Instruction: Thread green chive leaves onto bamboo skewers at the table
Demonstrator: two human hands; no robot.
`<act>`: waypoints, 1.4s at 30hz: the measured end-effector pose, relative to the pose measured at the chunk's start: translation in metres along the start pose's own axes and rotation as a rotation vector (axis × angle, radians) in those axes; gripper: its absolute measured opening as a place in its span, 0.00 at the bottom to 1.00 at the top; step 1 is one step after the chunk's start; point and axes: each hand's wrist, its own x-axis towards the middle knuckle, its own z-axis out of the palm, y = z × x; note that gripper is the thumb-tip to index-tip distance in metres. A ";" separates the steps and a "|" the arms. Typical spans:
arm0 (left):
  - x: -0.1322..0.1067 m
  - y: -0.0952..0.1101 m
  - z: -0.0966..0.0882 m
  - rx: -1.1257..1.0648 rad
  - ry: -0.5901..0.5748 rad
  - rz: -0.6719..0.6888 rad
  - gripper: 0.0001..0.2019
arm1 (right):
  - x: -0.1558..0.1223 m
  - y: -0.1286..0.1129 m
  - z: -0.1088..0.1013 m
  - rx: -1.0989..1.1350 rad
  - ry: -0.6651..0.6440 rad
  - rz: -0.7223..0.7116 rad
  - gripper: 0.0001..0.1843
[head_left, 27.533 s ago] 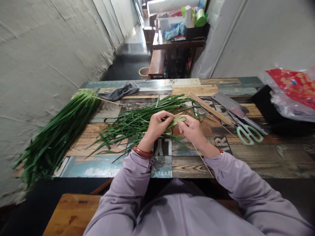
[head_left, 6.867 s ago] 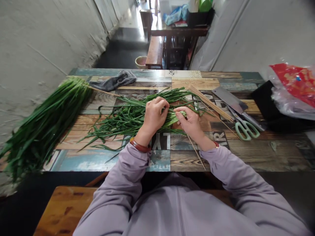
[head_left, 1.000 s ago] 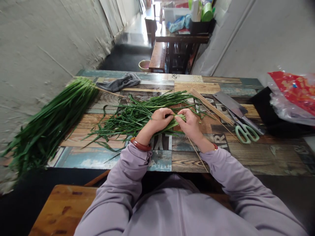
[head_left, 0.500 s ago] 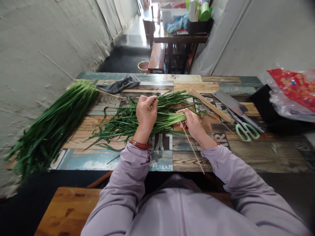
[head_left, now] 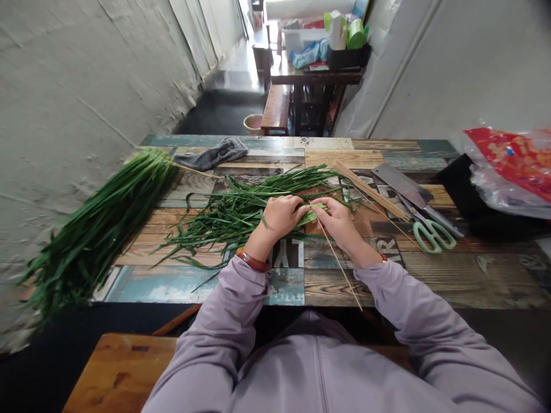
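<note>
My left hand (head_left: 282,217) is closed over the pale stem ends of a loose spread of green chives (head_left: 224,215) on the patterned table (head_left: 172,284). My right hand (head_left: 338,221) pinches the same stem ends from the right. A thin bamboo skewer (head_left: 340,267) runs from between the two hands back toward the table's front edge. The fingertips of both hands meet at the stems.
A thick bundle of long chives (head_left: 99,221) lies at the left. A grey cloth (head_left: 213,155) sits at the back. To the right are a sheaf of bamboo skewers (head_left: 370,189), a cleaver (head_left: 404,183), green-handled scissors (head_left: 433,235) and a red plastic bag (head_left: 512,166).
My left hand, which was raised over the chives farther back half a second ago, has come down and forward onto the stem ends beside my right hand.
</note>
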 end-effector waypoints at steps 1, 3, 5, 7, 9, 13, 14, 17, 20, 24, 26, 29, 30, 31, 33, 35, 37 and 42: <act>-0.001 0.002 -0.001 0.015 -0.005 0.007 0.13 | 0.000 0.000 0.000 -0.008 0.006 -0.002 0.21; -0.003 0.005 -0.003 0.029 0.034 0.022 0.13 | 0.001 0.001 -0.001 -0.018 0.021 -0.013 0.20; -0.005 0.009 -0.004 0.040 0.079 0.037 0.12 | 0.002 0.002 -0.002 -0.026 0.036 -0.030 0.20; -0.006 0.011 -0.003 0.042 0.059 0.035 0.12 | 0.003 0.005 -0.002 -0.044 0.050 -0.046 0.19; -0.006 0.013 -0.001 0.042 0.001 0.010 0.12 | 0.004 0.009 -0.002 -0.076 0.066 -0.063 0.19; -0.006 0.013 0.003 0.036 -0.032 -0.011 0.11 | 0.006 0.014 0.002 -0.103 0.096 -0.070 0.17; -0.005 0.012 0.004 0.022 -0.025 -0.011 0.11 | 0.006 0.013 0.002 -0.099 0.101 -0.067 0.17; -0.004 0.007 0.007 -0.052 0.011 -0.019 0.11 | 0.008 0.010 0.004 -0.084 0.094 -0.050 0.17; -0.001 0.000 0.009 -0.159 0.064 -0.003 0.12 | 0.011 0.005 0.004 -0.049 0.050 -0.024 0.19; 0.007 -0.012 0.008 -0.320 0.182 0.006 0.11 | 0.014 0.003 0.002 -0.058 0.015 0.009 0.21; 0.016 -0.019 0.006 -0.324 0.241 -0.016 0.11 | 0.016 0.003 0.002 -0.122 0.028 0.011 0.18; 0.032 -0.027 0.004 -0.215 0.200 -0.011 0.11 | 0.017 0.003 0.001 -0.201 0.048 -0.003 0.14; 0.038 -0.030 0.004 -0.164 0.166 -0.002 0.12 | 0.017 0.003 0.001 -0.212 0.048 -0.010 0.13; 0.043 -0.031 0.003 -0.113 0.137 0.001 0.13 | 0.018 0.002 0.001 -0.220 0.046 -0.016 0.13; 0.052 -0.034 0.003 -0.009 0.105 -0.022 0.14 | 0.018 0.002 0.001 -0.234 0.040 -0.030 0.12; 0.059 -0.034 0.002 0.096 0.089 -0.071 0.13 | 0.018 0.001 0.000 -0.242 0.039 -0.046 0.11; 0.063 -0.033 0.001 0.187 0.068 -0.106 0.12 | 0.018 0.002 0.000 -0.244 0.040 -0.058 0.10; 0.062 -0.028 -0.002 0.350 0.020 -0.134 0.10 | 0.019 0.002 0.001 -0.245 0.033 -0.066 0.09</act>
